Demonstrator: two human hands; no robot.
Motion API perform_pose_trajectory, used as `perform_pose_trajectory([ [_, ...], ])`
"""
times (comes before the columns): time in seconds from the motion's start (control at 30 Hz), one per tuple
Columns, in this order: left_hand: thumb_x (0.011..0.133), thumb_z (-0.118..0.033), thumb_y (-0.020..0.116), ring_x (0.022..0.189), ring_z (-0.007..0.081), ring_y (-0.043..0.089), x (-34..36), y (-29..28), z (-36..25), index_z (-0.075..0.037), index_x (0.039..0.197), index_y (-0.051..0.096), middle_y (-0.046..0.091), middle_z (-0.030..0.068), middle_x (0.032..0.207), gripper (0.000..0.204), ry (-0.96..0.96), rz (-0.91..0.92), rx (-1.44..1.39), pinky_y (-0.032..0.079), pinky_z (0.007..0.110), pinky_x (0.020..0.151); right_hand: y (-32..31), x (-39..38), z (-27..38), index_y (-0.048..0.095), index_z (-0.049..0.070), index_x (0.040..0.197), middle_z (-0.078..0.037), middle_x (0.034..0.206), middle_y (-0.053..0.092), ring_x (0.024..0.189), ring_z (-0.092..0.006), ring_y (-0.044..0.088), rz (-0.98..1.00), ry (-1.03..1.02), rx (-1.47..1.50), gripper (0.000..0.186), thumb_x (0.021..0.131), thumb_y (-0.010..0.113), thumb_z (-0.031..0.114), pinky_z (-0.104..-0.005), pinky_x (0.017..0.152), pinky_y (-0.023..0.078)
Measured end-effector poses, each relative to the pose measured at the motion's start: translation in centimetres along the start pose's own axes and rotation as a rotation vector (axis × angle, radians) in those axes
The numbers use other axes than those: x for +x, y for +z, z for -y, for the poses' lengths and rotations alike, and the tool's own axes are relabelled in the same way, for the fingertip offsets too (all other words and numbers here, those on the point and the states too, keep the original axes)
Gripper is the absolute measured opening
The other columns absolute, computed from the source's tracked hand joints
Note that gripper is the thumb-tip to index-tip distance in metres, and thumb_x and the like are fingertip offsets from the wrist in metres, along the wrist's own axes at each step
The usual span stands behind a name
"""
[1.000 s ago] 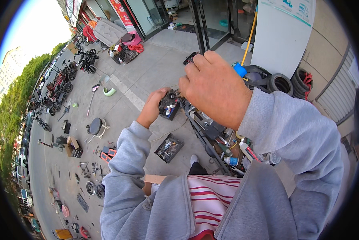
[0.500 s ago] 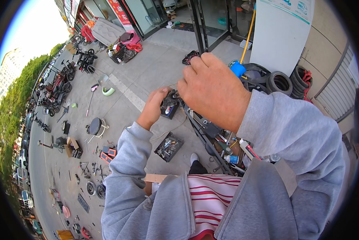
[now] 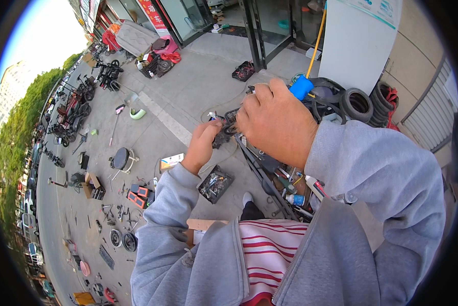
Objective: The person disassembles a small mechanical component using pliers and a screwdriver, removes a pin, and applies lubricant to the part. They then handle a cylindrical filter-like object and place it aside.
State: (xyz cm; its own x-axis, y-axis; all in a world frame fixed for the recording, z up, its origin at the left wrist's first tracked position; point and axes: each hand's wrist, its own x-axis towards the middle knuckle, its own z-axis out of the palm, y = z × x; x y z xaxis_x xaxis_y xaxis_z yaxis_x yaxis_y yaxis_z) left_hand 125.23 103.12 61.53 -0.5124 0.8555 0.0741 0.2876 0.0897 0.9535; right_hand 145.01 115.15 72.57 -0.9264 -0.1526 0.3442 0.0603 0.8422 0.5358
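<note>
My left hand (image 3: 201, 148) is closed, thumb and fingers pinching a small dark, lumpy mechanical part (image 3: 222, 136) whose exact kind I cannot make out. Close beside it, my right hand (image 3: 277, 122) is curled into a fist with its back toward me. A small dark tip (image 3: 251, 89) sticks out past its knuckles; the rest of whatever it grips is hidden. The hands are raised in front of me, nearly meeting at the dark part. Below them a black tray (image 3: 216, 184) of small metal parts stands on the ground.
Tools and bottles fill a bench (image 3: 290, 186) below my right forearm. Tyres (image 3: 356, 104) stack by the white panel at right. A round stool (image 3: 121, 159), scattered tools and wheel rims (image 3: 130, 241) lie at left. A black basket (image 3: 243, 71) sits near the glass doors.
My right hand has moved slightly down and right, and my left hand a little right with the dark part. The dark tip by the right knuckles now shows.
</note>
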Motion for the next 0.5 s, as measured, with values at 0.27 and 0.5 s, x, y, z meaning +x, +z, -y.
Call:
perform_pose_trajectory([
  [0.27,0.093,-0.029,0.039,0.066,0.0120,0.048,-0.3,1.2,2.5,0.001,0.104,0.065,0.059,0.0039,0.080,0.042,-0.056,-0.068,-0.010,0.039,0.026,0.061,1.6,-0.6,0.2,0.068,0.005,0.083,-0.007,0.080,0.061,0.083,-0.0229,0.057,0.092,-0.055,0.044,0.016,0.079,0.062,0.020,-0.0342,0.071,0.043],
  [0.5,0.093,-0.032,0.038,0.065,0.0112,0.049,0.3,0.7,4.1,0.000,0.103,0.064,0.058,0.0023,0.076,0.043,-0.040,-0.111,-0.128,0.039,0.025,0.060,1.9,0.0,0.1,0.067,0.008,0.079,-0.003,0.075,0.058,0.079,-0.0200,0.057,0.033,-0.104,0.007,0.013,0.078,0.063,0.021,-0.0330,0.066,0.044],
])
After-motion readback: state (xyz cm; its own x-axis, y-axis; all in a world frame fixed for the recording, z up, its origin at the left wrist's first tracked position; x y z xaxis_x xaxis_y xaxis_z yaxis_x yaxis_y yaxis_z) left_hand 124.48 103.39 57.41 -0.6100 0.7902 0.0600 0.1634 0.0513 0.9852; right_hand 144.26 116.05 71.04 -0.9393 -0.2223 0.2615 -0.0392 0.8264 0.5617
